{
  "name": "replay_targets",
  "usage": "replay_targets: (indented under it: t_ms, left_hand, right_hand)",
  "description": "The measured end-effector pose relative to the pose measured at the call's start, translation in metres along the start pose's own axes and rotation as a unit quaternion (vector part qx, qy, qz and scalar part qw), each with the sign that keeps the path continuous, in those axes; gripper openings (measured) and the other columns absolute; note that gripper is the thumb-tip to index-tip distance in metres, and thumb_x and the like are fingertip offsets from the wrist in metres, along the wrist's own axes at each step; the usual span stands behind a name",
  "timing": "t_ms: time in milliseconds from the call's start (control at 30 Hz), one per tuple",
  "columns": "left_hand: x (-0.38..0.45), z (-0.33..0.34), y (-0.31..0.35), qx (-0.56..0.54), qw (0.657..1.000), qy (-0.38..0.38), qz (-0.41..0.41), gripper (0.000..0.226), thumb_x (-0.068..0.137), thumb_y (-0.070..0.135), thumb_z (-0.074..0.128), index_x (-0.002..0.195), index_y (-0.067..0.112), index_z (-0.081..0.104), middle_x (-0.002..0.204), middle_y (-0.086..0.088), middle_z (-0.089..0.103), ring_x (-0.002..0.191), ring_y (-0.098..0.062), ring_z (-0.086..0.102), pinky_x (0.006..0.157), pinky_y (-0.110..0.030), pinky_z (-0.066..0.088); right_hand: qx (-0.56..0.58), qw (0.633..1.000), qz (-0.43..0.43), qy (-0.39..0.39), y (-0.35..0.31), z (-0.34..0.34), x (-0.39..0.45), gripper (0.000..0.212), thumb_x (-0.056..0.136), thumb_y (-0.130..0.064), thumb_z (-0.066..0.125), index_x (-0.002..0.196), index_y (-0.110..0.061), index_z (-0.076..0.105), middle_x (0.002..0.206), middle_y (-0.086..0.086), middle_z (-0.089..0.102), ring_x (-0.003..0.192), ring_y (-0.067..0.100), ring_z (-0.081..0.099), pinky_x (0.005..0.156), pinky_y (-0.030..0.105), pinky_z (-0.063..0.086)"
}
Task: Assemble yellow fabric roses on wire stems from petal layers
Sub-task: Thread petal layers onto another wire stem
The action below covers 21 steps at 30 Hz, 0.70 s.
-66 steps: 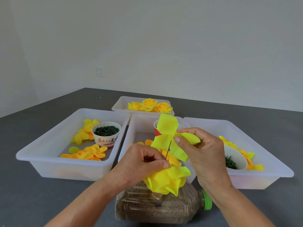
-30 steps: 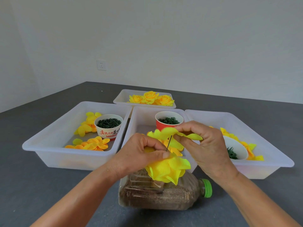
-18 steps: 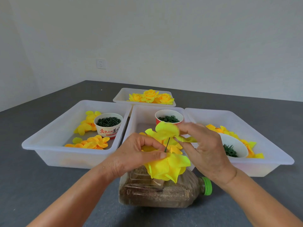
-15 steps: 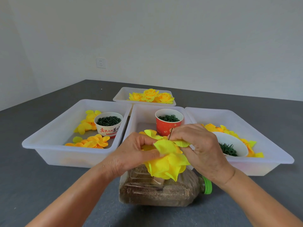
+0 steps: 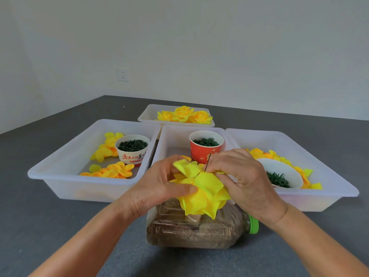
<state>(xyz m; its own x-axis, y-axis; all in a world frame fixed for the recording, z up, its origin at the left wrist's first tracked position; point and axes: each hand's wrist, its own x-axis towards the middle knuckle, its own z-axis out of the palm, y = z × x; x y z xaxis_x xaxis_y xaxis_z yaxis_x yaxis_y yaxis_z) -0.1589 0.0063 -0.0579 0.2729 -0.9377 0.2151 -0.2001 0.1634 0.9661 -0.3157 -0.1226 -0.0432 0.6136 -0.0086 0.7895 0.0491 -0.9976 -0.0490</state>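
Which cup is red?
The red cup in the middle bin, just behind the hands. The left bin's cup is white with red lettering; the right bin's cup is plain white.

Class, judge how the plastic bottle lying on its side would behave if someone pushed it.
The bottle looks packed with brown grain, so probably heavy for its size. Its flattish sides suggest it would slide rather than roll. It likely stays steady under the rose.

Matt yellow fabric petals point(image 5: 205, 188), translucent plastic trays point(image 5: 65, 172), seemingly paper cup point(image 5: 203, 154)
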Motion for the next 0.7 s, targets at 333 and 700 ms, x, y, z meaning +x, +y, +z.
replay_targets:
  t_ms: [333,700]
  left_hand:
    - [-0.0026,-0.0038,0.0022,0.044,0.999,0.009,-0.013,0.06,0.064,0.006,0.083,0.114,0.021,0.054,0.088,0.011,0.069,0.085,-0.003,0.064,0.07,-0.017,0.052]
    - [-0.0013,-0.0027,0.002,0.053,0.999,-0.001,0.014,0.043,0.067,-0.007,0.077,0.1,0.018,0.068,0.102,-0.008,0.07,0.092,-0.013,0.064,0.079,-0.025,0.054]
  right_hand:
    - [0.106,0.992,0.051,-0.035,0.0079,0.0044,-0.0034,0.01,0.077,-0.006,0.066,0.082,-0.01,0.074,0.093,-0.004,0.071,0.097,0.01,0.062,0.086,0.037,0.046]
    - [0.121,0.99,0.031,-0.071,0.0103,0.0057,-0.0019,0.009,0.075,-0.005,0.068,0.077,-0.011,0.073,0.09,-0.007,0.072,0.1,0.016,0.064,0.087,0.044,0.047]
